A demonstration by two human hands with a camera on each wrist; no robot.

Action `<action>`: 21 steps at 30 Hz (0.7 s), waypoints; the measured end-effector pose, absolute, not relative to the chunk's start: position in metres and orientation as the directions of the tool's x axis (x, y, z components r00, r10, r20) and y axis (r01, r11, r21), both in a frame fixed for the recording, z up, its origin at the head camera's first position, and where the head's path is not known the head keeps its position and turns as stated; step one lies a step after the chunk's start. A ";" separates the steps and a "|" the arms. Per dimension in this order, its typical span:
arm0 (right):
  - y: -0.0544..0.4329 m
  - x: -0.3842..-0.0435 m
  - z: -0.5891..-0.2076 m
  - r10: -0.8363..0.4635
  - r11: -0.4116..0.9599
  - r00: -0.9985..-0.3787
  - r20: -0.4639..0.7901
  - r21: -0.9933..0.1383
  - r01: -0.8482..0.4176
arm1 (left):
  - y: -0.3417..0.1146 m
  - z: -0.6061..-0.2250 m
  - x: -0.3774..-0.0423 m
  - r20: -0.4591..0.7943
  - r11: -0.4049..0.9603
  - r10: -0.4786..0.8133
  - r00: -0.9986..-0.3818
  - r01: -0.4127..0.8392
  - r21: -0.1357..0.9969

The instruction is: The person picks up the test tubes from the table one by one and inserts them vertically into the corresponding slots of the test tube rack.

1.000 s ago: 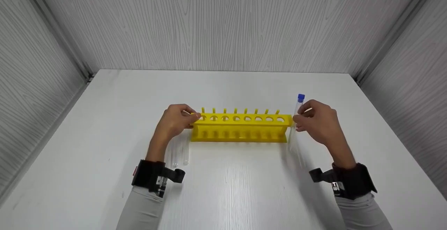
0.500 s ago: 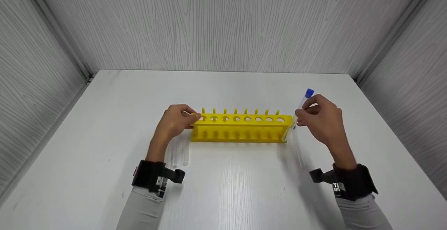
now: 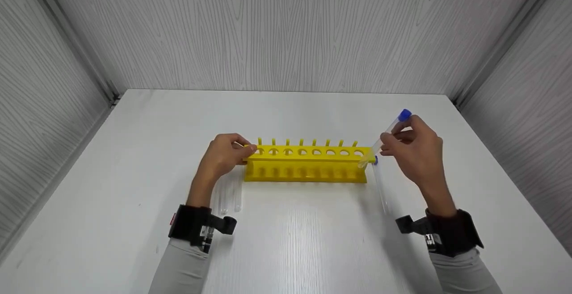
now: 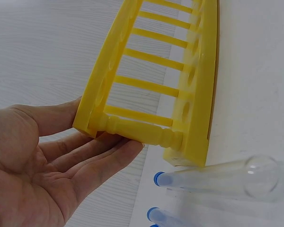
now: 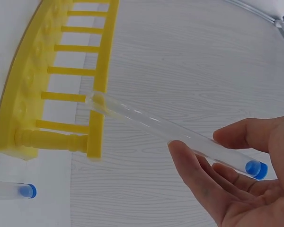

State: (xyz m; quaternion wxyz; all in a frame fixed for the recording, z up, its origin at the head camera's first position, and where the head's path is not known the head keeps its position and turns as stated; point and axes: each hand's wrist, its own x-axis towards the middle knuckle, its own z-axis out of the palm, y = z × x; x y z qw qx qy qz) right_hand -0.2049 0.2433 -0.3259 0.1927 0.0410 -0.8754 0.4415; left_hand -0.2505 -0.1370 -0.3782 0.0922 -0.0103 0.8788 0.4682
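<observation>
A yellow test tube rack (image 3: 306, 176) stands upright on the white table, with a row of round holes and pegs along its top. My left hand (image 3: 225, 154) grips the rack's left end, thumb over the top bar and fingers beneath it. In my right hand (image 3: 414, 151) is a clear test tube (image 5: 151, 124) with a blue cap, pinched between thumb and fingers. That tube leans, cap up and to the right. Its rounded end is in front of the rack's right end in the head view; whether it touches the rack I cannot tell.
Several clear capped tubes (image 3: 238, 193) lie on the table left of the rack, partly hidden by my left hand and wrist. Another blue-capped tube (image 3: 380, 191) lies to the right of the rack. Grey panels (image 3: 286, 35) enclose the table's back and sides.
The tube in my right hand has gone from nearly upright to a lean, its cap moving up and right and its rounded end up and left. My left hand and the rack have stayed put.
</observation>
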 end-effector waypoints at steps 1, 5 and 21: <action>0.243 -0.205 -0.326 0.103 0.599 -0.917 0.386 -0.760 -0.253 | -0.137 -0.378 -0.251 -0.174 0.563 0.067 -0.983 -0.107 0.820; 0.244 -0.206 -0.328 0.121 0.570 -0.893 0.433 -0.767 -0.294 | -0.138 -0.378 -0.251 -0.176 0.562 0.067 -0.982 -0.109 0.820; 0.241 -0.209 -0.333 0.135 0.555 -0.843 0.521 -0.745 -0.371 | -0.137 -0.380 -0.251 -0.167 0.554 0.067 -0.984 -0.102 0.826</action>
